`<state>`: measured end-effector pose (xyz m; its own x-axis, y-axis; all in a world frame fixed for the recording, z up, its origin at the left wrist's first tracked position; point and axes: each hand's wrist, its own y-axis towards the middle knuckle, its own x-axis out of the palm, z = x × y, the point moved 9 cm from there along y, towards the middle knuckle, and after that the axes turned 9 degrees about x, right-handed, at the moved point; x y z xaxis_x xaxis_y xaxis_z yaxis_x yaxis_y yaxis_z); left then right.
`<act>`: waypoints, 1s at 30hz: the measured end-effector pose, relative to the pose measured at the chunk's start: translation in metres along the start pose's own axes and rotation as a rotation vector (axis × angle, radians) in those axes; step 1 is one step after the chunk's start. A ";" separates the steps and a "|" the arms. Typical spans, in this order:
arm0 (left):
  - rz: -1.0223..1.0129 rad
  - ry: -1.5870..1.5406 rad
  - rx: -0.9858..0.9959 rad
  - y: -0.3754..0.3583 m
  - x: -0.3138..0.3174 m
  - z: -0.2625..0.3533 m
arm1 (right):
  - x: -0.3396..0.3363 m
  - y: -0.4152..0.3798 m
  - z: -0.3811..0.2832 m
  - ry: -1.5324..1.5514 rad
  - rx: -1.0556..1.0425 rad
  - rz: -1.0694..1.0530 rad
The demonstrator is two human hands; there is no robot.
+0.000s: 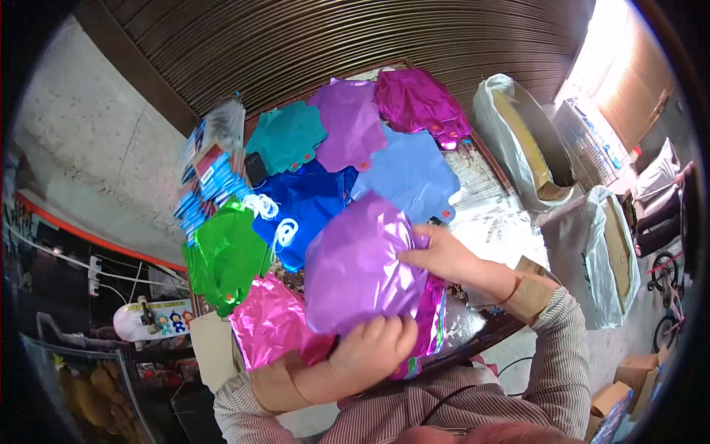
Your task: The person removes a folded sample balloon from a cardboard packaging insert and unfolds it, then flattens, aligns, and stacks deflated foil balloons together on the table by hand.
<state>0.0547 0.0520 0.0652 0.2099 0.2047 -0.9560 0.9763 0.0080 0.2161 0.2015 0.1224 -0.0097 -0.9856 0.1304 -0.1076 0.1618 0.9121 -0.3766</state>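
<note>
A shiny purple foil sheet [359, 266] is held up over the near part of the table. My left hand [376, 346] has its fingers curled on the sheet's lower edge. At its right edge, my right hand [441, 254] pinches the foil between thumb and fingers. Beneath and beside it lie a pink foil piece [275, 318] and a dark blue one [307, 200] with coils of white string [285, 233]. A green foil piece [228, 255] is at the left, a light blue one [410, 174] just beyond the held sheet.
Teal [287, 135], lilac [347, 126] and magenta [418, 102] foils lie at the back. Blue-and-white packets [216, 177] are piled left; clear plastic sleeves [495, 222] lie right. Two lined bags [518, 137] stand beyond the right edge. A skateboard [151, 320] is at the left.
</note>
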 end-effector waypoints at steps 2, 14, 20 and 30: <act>-0.003 -0.087 0.063 -0.009 0.003 0.023 | 0.007 -0.010 0.016 -0.291 0.029 0.015; -0.055 -0.554 -0.077 -0.014 0.059 -0.057 | 0.020 -0.034 0.053 -0.678 -0.131 0.292; 0.122 -0.317 -0.533 -0.004 0.106 -0.245 | 0.020 -0.055 0.002 -0.940 -0.339 0.374; 0.140 -0.184 -0.716 0.018 0.196 -0.385 | -0.019 0.019 -0.052 -0.912 -0.507 0.270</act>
<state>0.0938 0.4693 -0.0418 0.3966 0.0841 -0.9141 0.6807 0.6412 0.3543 0.2205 0.1573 0.0327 -0.4781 0.2037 -0.8544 0.1223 0.9787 0.1649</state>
